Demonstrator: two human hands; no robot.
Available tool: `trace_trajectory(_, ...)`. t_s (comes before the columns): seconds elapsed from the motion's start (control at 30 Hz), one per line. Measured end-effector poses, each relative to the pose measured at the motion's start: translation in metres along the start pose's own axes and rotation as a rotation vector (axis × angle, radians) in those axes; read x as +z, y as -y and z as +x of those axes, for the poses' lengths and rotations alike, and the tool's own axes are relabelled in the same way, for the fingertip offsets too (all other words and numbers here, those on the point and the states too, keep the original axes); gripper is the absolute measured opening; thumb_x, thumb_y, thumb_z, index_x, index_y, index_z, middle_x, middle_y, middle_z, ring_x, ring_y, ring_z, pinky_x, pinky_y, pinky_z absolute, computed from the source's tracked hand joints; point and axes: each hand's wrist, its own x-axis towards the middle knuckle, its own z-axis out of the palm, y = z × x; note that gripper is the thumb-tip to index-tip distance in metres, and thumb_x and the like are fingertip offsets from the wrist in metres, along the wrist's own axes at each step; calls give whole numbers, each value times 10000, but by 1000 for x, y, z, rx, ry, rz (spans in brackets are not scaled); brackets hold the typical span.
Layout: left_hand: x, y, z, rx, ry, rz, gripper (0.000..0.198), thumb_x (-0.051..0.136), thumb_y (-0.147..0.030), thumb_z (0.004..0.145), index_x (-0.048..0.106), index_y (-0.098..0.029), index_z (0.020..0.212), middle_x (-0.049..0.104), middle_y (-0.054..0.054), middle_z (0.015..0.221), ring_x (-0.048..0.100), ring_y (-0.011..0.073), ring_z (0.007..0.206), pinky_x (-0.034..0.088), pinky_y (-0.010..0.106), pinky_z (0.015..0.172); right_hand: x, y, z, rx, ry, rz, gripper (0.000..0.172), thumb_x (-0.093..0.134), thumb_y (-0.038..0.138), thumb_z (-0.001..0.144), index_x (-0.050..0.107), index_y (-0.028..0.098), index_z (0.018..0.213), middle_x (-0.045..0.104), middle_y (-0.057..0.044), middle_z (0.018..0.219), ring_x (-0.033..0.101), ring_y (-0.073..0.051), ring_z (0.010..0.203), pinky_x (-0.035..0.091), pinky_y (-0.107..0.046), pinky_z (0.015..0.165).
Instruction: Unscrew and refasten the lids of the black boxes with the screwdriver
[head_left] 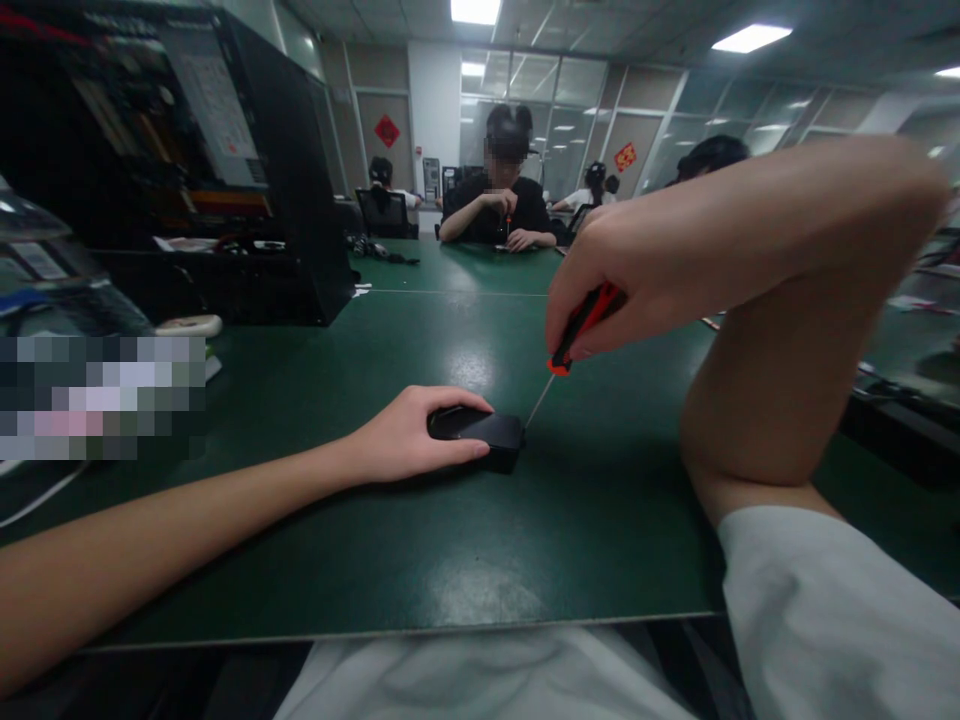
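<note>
A small black box-shaped device (491, 430) lies on the green table (450, 530), its exact kind unclear. My left hand (412, 435) is closed around its left end, thumb and fingers along its two long sides. Above and to the right, my right hand (592, 280) grips the red and black handle of a screwdriver (559, 362). The thin shaft slants down to the left, and its tip is at the device's right end. Whether the tip sits in a screw is too small to tell.
An open black computer case (292, 180) stands at the back left, with a clear plastic bottle (56, 260) before it. A co-worker (502, 190) sits across the table holding a screwdriver. Cables (382, 250) lie near the case, and a dark object (900, 430) is at the right.
</note>
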Motion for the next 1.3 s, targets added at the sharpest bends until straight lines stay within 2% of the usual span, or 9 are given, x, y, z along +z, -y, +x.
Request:
trace_trajectory(0.1, 0, 0, 0, -1, 4, 0, 419, 761, -409, 847, 712, -178, 1193, 739, 48, 1152, 670, 234, 1050, 493, 320, 921, -1, 0, -3, -12, 130, -112, 451, 655, 490, 805, 772, 111, 1018, 714, 66, 823, 600, 12, 669, 378, -122, 650)
trace_trajectory(0.27, 0, -1, 0, -3, 0, -4, 416, 762, -396, 845, 712, -170, 1191, 740, 50, 1147, 670, 234, 1049, 491, 325, 924, 1, 0, 4, -36, 129, -173, 375, 698, 421, 827, 772, 133, 1056, 729, 58, 818, 555, 28, 604, 355, -125, 611)
trace_trajectory(0.4, 0, -1, 0, 1, 3, -3, 429, 760, -417, 849, 711, -173, 1198, 737, 49, 1148, 671, 230, 1036, 493, 319, 911, 3, -1, 9, -76, 121, -208, 282, 687, 341, 849, 781, 142, 1024, 728, 77, 801, 570, 30, 590, 326, -85, 549)
trace_trajectory(0.6, 0, 2, -1, 19, 3, 6, 418, 751, -423, 859, 709, -185, 1200, 738, 44, 1145, 673, 227, 1032, 501, 312, 908, 2, -4, 7, -62, 144, -198, 321, 689, 394, 845, 776, 153, 1037, 726, 85, 811, 577, 25, 584, 351, -96, 558)
trace_trajectory(0.87, 0, 2, 0, 37, 0, 10, 421, 742, -425, 861, 705, -181, 1202, 741, 60, 1152, 676, 246, 1042, 511, 340, 925, 0, -3, 5, -116, 132, -215, 260, 691, 366, 858, 787, 208, 1041, 730, 95, 816, 559, 22, 577, 338, -88, 534)
trace_trajectory(1.07, -1, 1, 0, 32, 8, 11, 434, 735, -451, 859, 703, -186, 1201, 741, 70, 1163, 680, 262, 1052, 517, 361, 933, 1, 0, 5, -88, 142, -189, 304, 686, 347, 860, 781, 124, 1044, 738, 47, 818, 541, 23, 566, 326, -95, 547)
trace_trajectory(1.3, 0, 0, 0, 26, -1, 26, 429, 733, -445, 856, 709, -183, 1195, 747, 69, 1146, 688, 261, 1034, 525, 353, 928, 1, -1, 5, -84, 140, -184, 274, 701, 342, 846, 790, 157, 1028, 734, 71, 801, 566, 29, 554, 312, -76, 524)
